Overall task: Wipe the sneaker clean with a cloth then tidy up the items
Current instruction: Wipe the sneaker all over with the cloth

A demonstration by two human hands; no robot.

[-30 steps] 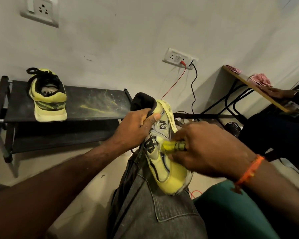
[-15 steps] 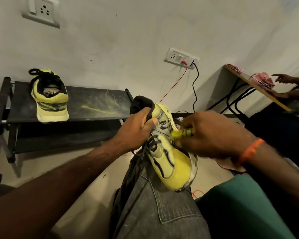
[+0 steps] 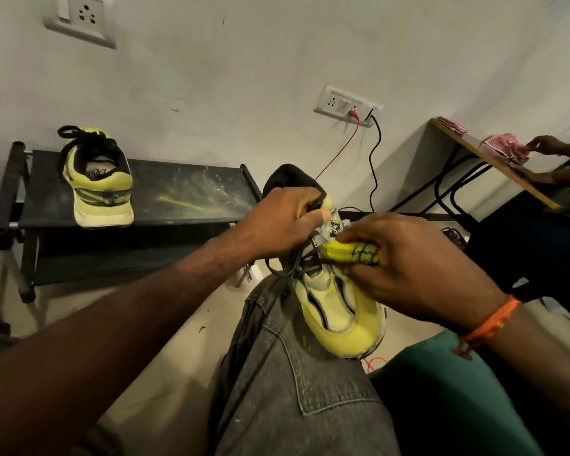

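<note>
A yellow sneaker (image 3: pixel 338 315) with a grey side panel and black laces lies on my knee, toe pointing toward me. My left hand (image 3: pixel 282 222) grips its black heel collar. My right hand (image 3: pixel 408 268) holds a bunched yellow cloth (image 3: pixel 351 252) with dark lines and presses it against the sneaker's side, just below the logo. The matching second sneaker (image 3: pixel 99 182) stands heel-out on the black shoe rack (image 3: pixel 185 195) at the left.
The rack top is streaked with yellow dust. A wall socket (image 3: pixel 348 105) feeds a red and a black cable down behind the sneaker. At the right a wooden desk (image 3: pixel 494 162) carries pink checked cloths (image 3: pixel 505 148), where another person's hand (image 3: pixel 547 144) reaches.
My right hand has slid the cloth along the sneaker's side, up toward the logo and then slightly back toward the laces. My left hand keeps its hold. The other person's hand has moved on the desk.
</note>
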